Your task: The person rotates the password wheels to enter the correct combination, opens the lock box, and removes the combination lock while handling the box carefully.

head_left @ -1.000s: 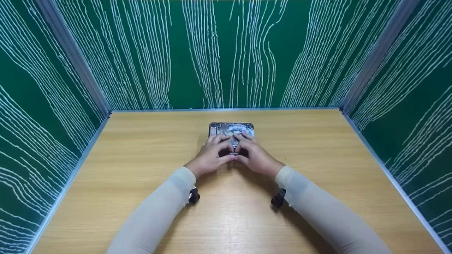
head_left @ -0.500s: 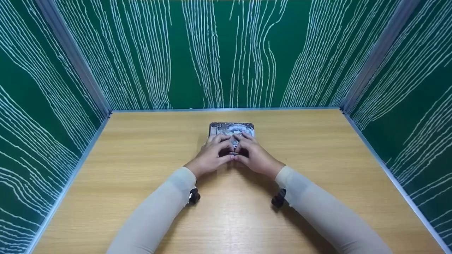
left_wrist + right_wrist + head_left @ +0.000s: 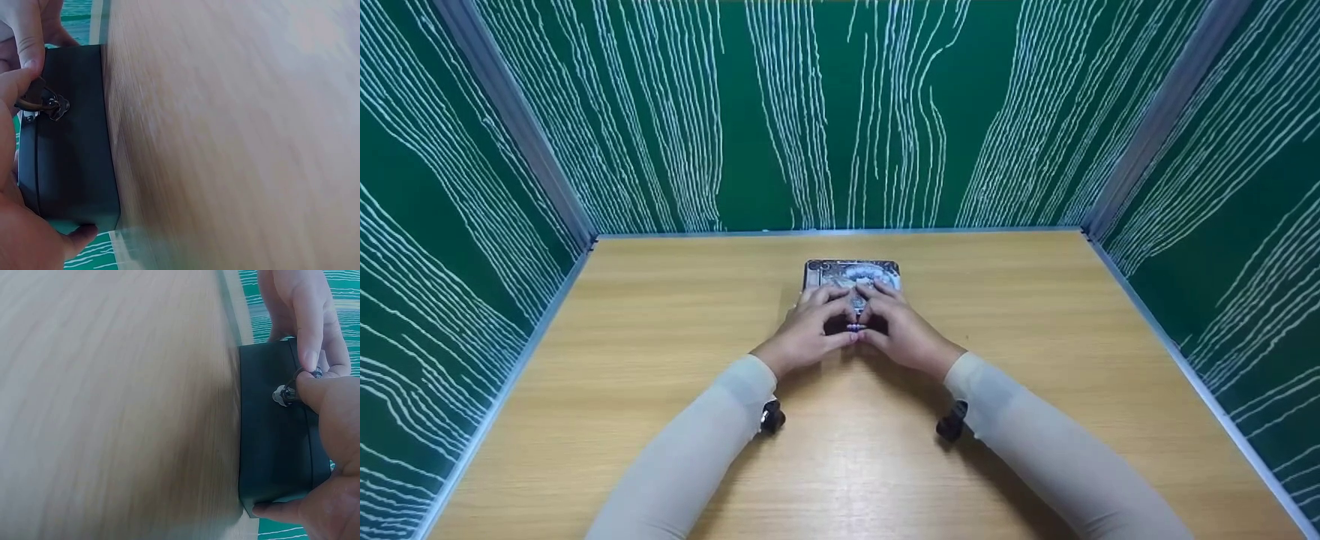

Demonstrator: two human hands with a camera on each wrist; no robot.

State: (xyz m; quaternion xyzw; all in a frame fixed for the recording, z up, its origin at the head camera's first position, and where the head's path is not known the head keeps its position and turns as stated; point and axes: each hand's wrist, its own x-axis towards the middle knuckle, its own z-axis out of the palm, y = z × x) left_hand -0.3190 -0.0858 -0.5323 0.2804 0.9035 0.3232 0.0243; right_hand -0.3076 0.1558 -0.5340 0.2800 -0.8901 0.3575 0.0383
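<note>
A dark box with a patterned grey-and-white lid (image 3: 851,271) rests on the table, with a metal clasp (image 3: 58,108) on its front face. From that clasp a small padlock (image 3: 318,372) hangs by its curved shackle. My left hand (image 3: 812,330) and right hand (image 3: 904,330) meet at the box's front, thumb tips together, and pinch the padlock between thumbs and index fingers. The other fingers lie over the lid and along the box's sides. One finger of each hand touches a box side in its wrist view. Fingertips cover much of the padlock.
The wooden table (image 3: 840,465) extends around the box. Green panels with wavy white lines (image 3: 877,112) stand at the back and both sides, joined by grey corner posts (image 3: 521,120). Small black devices (image 3: 952,422) sit at the wrists.
A small pale row on the padlock shows more clearly between the thumbs and index fingers, whose tips have shifted very slightly. The box and both arms stay in place.
</note>
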